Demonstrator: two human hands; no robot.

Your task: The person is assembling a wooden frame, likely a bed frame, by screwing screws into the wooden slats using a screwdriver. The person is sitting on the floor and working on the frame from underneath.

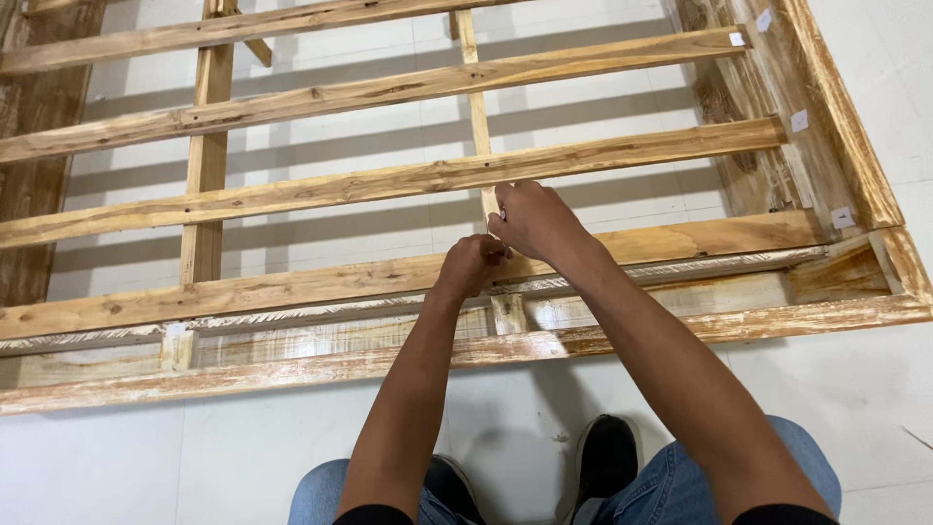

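Rough pale wooden slatted frame [389,180] lies flat on the white tiled floor [243,457], its near rail just beyond the person's black shoes [603,457]. Both hands meet at the thin central upright strip [476,117] (whitewash streaks the near rail): left hand [471,264] curled shut against the rail, right hand [535,219] pinched on the strip.

White tiled floor [117,457], dark shoes [604,455] and blue jeans [671,486] lie below.
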